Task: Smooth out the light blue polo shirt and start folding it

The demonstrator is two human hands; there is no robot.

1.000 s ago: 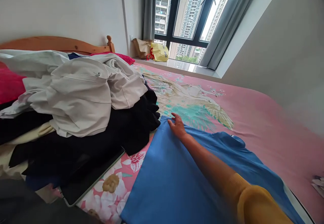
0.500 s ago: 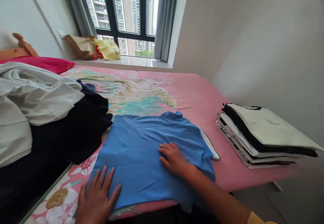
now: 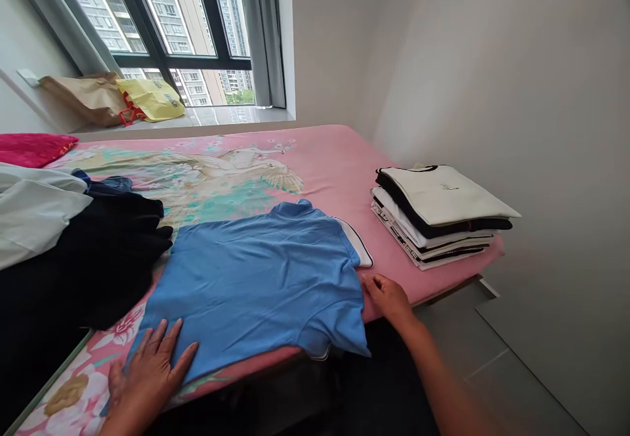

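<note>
Two bare hands, both mine, are at opposite ends of a blue garment point(image 3: 251, 278) spread near the close edge of a bed point(image 3: 325, 160). My left hand point(image 3: 147, 371) is flat with the fingers apart, palm down on the garment's near left corner. My right hand point(image 3: 391, 299) is just beyond the right end, its fingers curled in and the tips drawn together; I cannot tell whether they pinch any cloth.

The garment lies ahead of and between my hands, its long axis running left to right, roughly along the bed's edge. The left hand is the nearer one, since it rests on the cloth. A white, black-edged piece point(image 3: 358, 242) sticks out at the right end, just past my right fingertips; the near right corner hangs over the edge.

Farther right, near the right hand, is a neat stack of folded clothes point(image 3: 443, 209), cream on top. To the left, a loose heap of black cloth point(image 3: 93, 259) has white cloth point(image 3: 37, 216) over it. Beyond the bed, a brown paper bag point(image 3: 83, 100) and a yellow bag point(image 3: 155, 100) sit on the ledge point(image 3: 216, 116) under a window point(image 3: 162, 62).
</note>
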